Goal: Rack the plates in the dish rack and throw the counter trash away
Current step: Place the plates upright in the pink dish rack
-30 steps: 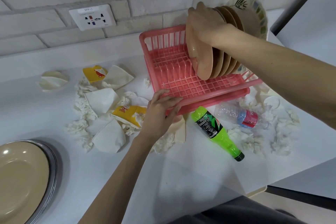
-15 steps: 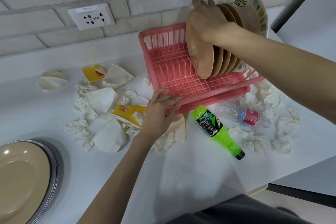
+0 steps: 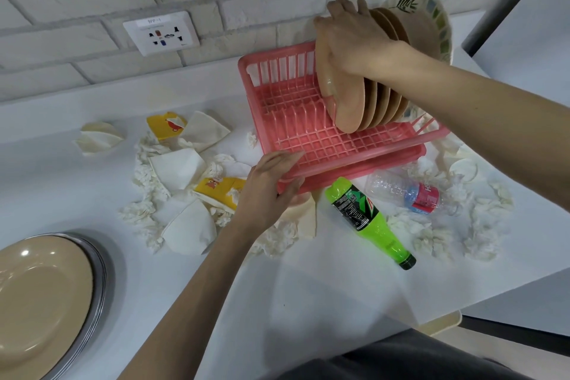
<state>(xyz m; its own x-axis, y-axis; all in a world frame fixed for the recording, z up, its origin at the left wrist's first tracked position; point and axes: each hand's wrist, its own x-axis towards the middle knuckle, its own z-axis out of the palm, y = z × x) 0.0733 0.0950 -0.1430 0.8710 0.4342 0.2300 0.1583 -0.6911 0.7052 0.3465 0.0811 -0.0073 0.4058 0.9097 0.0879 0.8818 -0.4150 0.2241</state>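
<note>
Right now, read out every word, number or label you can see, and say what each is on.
"9PP-1", first character unsure: small tag atop the white wall socket plate.
"H", the rest cut off: red label of the clear plastic bottle.
Black label of the green plastic bottle: print too small to read.
On the yellow paper packets: red picture only, no legible words.

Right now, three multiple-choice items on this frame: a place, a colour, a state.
1. Where is the green plastic bottle relative to the pink plastic dish rack? A inside; B on the white counter in front; C behind.
2. The clear plastic bottle has which label colour? A red; B yellow; C black.
3. The frontmost tan round plate is: A flat on the counter; B broken; C upright in the rack, held by the right hand.
Key: B, it lies by the rack's front edge; A, red band shows; C, it stands in the slots.
</note>
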